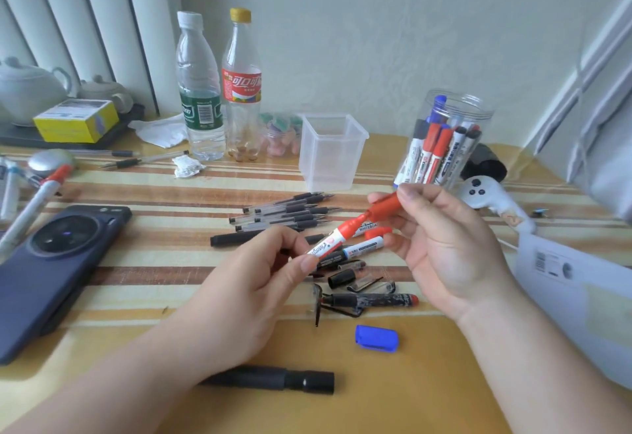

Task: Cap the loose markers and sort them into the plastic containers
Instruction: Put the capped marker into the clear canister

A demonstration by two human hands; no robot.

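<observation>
Both hands, left hand [270,272], right hand [441,242], pinching red marker [342,233]

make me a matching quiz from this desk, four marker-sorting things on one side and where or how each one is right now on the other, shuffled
Things:
1. red marker
2. blue cap
3. square container
4. round jar

States:
a. has capped markers standing in it
b. lies loose on the table, nearer the person than the hands
c. held between the left hand and the right hand
d. stands empty

Pairs: 1-c, 2-b, 3-d, 4-a
</observation>
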